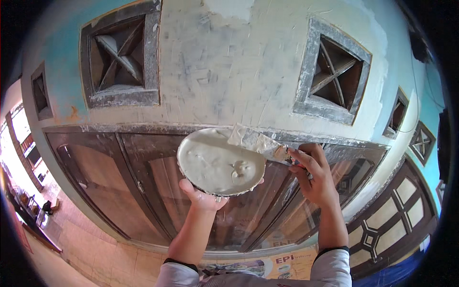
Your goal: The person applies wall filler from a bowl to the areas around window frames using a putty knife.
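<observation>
My left hand (203, 197) supports from below a round bowl-like container (180, 163) filled with creamy white wall putty (210, 162). Its thumb shows at the near left side, and a fingertip shows at the right; the other fingers are hidden underneath. In my right hand (313, 174) is a putty knife (256, 142), gripped by its handle. The blade is smeared with putty and reaches left over the container's far right rim. Whether it touches the rim, I cannot tell. A small raised lump stands in the putty near the right side.
Ahead is a wall (215, 71) patchily coated with putty, between two square vents with crossed slats, a left vent (119, 57) and a right vent (337, 71). Below them are brown wooden shutters (100, 177). A patterned door (392, 215) stands right. Printed sheeting (291, 265) covers floor below.
</observation>
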The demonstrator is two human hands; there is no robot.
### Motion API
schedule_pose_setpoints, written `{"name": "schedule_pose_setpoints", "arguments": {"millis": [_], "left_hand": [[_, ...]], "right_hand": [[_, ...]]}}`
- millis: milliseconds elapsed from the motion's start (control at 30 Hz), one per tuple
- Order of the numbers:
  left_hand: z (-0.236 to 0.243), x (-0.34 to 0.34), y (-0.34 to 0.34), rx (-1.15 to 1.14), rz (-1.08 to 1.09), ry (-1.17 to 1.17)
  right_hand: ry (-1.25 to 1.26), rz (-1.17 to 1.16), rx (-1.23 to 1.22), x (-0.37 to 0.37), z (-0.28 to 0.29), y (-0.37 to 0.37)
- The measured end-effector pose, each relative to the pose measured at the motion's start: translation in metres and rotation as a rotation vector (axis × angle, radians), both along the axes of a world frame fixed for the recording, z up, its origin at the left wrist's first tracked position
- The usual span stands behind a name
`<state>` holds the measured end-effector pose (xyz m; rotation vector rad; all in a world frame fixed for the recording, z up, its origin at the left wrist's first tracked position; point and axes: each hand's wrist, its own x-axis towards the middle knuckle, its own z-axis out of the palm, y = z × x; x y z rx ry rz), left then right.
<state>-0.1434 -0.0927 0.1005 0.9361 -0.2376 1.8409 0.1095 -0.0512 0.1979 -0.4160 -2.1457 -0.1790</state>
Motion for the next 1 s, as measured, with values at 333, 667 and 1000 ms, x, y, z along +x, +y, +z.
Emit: {"name": "schedule_pose_setpoints", "arguments": {"millis": [333,667,1000], "left_hand": [[0.123,-0.007,0.0,0.03,0.209,0.044],[0.17,-0.044,-0.027,0.19,0.292,0.141],[0.181,-0.08,-0.059,0.318,0.27,0.172]], "right_hand": [[0.062,-0.092,0.187,-0.032,0.071,0.021],[0.405,-0.214,0.466,-0.051,0.225,0.132],[0.374,-0.411,0.326,-0.087,0.268,0.152]]}}
